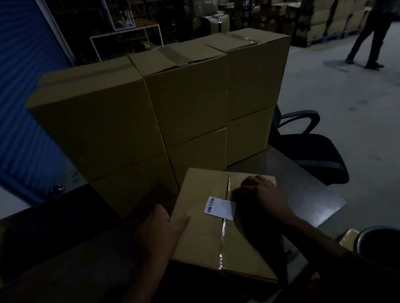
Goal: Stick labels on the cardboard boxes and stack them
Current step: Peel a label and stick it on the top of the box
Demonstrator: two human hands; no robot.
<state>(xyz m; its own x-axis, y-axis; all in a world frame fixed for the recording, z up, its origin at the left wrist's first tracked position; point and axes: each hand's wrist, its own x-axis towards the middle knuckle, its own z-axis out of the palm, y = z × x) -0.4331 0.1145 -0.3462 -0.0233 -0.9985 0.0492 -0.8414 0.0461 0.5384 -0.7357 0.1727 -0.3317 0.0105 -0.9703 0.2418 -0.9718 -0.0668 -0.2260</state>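
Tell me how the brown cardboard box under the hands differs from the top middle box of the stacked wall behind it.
The brown cardboard box under the hands carries a white barcode label; the top middle stacked box shows none. The near one lies alone on the table, touched by the left hand and right hand; the stacked one sits on another box, untouched. Both are taped shut.

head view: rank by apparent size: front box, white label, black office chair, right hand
1. front box, though it sits nearest the camera, so it looks bigger.
2. black office chair, partly hidden behind the stack and the table.
3. right hand, resting at the label's edge.
4. white label.
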